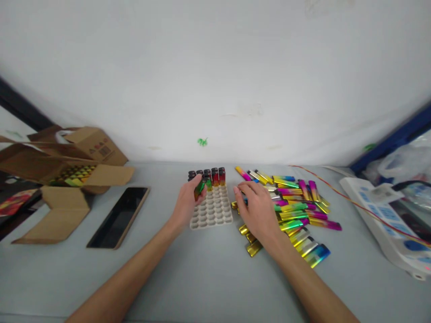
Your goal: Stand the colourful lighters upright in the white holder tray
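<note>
My left hand (pixel 186 200) is closed around a dark green lighter (pixel 199 189), above the left side of a white tray (pixel 211 219) with rows of small cells. Several lighters with dark tops stand upright in the tray's far rows, among them a red lighter (pixel 222 176). To the right, my right hand (pixel 257 208) rests over the left part of a loose pile of shiny rainbow-coloured metallic lighter sleeves (pixel 292 215). Its thumb and forefinger are apart, and I see nothing held between them; the other fingertips are partly hidden.
A phone (pixel 117 220) lies left of the tray. Beyond it, an open cardboard box (pixel 101 175) holds many yellow-green items. On the right are a white power strip (pixel 373 220), a red-yellow wire (pixel 340 190) and clear plastic bags (pixel 400 163). A white wall (pixel 215 89) stands behind.
</note>
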